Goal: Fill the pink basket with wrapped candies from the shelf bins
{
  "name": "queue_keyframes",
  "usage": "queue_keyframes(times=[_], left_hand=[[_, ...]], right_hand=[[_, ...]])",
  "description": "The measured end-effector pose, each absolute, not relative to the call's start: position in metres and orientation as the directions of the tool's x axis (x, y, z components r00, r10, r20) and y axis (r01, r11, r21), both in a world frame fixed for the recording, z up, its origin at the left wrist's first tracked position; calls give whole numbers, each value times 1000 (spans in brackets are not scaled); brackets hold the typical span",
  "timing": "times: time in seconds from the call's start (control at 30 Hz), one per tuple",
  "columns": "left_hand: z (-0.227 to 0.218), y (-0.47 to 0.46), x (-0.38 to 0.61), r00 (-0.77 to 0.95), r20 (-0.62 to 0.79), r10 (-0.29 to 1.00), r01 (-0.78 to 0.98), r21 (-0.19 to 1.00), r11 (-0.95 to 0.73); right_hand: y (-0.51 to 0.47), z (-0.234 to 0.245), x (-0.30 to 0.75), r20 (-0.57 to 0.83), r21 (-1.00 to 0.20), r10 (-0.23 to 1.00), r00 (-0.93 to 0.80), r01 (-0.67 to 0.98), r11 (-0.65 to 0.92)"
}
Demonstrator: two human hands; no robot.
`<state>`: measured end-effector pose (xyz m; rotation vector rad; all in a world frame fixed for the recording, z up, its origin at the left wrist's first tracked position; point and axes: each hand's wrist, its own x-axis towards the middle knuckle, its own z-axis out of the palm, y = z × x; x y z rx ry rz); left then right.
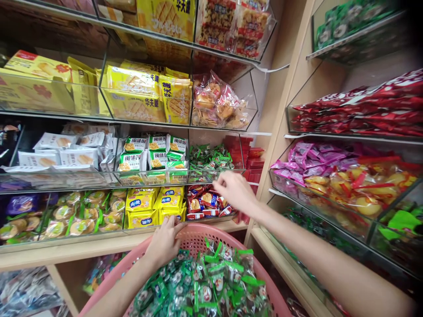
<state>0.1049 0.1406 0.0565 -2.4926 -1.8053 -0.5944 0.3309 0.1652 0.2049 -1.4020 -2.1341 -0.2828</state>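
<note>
A pink perforated plastic basket (228,237) is full of small candies in green and clear wrappers (211,277). My left hand (163,242) is closed at its far rim, fingers bent over the edge. Raised beyond the basket, my right hand (235,190) has its fingers curled downward; whatever they hold, if anything, is hidden. It is nearest the front of a clear shelf bin of green-wrapped candies (209,156). Just below that bin lie red-and-blue snack packets (209,200), with yellow packets (170,200) to their left.
Clear-fronted bins on wooden shelves rise ahead, with yellow waffle packs (132,92), white packets (77,152) and green-and-white packets (158,149). On the right, another shelf unit holds red packs (360,110) and pink-wrapped candies (304,158). A wooden post (280,101) stands between the units.
</note>
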Motion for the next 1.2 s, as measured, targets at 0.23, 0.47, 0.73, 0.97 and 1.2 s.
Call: queue_keyframes(times=[0.23, 0.47, 0.73, 0.97, 1.2], left_hand=[[58, 140, 106, 250, 291, 924, 927, 203, -315], [57, 141, 105, 248, 283, 926, 931, 195, -309], [59, 139, 105, 246, 284, 927, 927, 212, -311], [60, 139, 105, 255, 289, 923, 917, 231, -325], [61, 139, 105, 244, 274, 930, 924, 227, -309]], right_hand=[[236, 252, 342, 513, -160, 858, 15, 984, 78], [276, 270, 317, 169, -60, 979, 111, 993, -102], [283, 258, 320, 177, -125, 976, 125, 987, -104], [273, 256, 322, 220, -196, 966, 135, 976, -92], [269, 256, 326, 255, -239, 959, 126, 969, -64]])
